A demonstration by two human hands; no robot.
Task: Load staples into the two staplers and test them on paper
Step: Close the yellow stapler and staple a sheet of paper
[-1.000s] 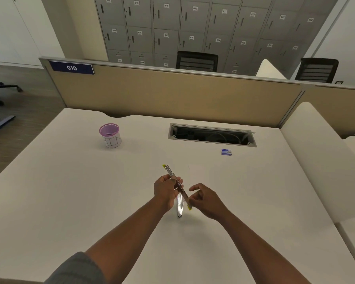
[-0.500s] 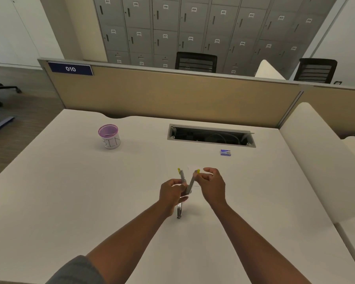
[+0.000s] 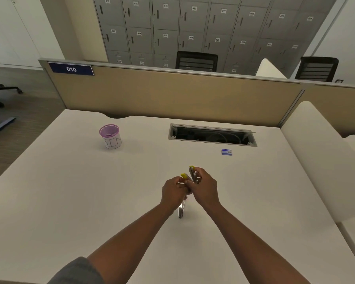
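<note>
A slim metal stapler with yellow tips (image 3: pixel 193 174) is held just above the white desk (image 3: pixel 70 201), its two arms forming a narrow V. My left hand (image 3: pixel 173 191) grips the arm whose yellow tip (image 3: pixel 183 176) points away from me. My right hand (image 3: pixel 205 187) pinches the other arm, which ends in a yellow tip (image 3: pixel 191 167). A second, silvery stapler (image 3: pixel 181 210) lies on the desk under my left wrist, partly hidden. A small blue staple box (image 3: pixel 226 152) lies farther back on the right.
A pink-rimmed cup marked BIN (image 3: pixel 110 136) stands at the back left. An open cable hatch (image 3: pixel 212 134) is set into the desk's rear centre. A beige partition (image 3: pixel 172 95) closes the far edge, and a white padded divider (image 3: pixel 316 150) runs along the right.
The stapler's arms, spread almost flat a second ago, have swung together into a narrow V. My right hand rose from the near end to the far side beside my left hand.
</note>
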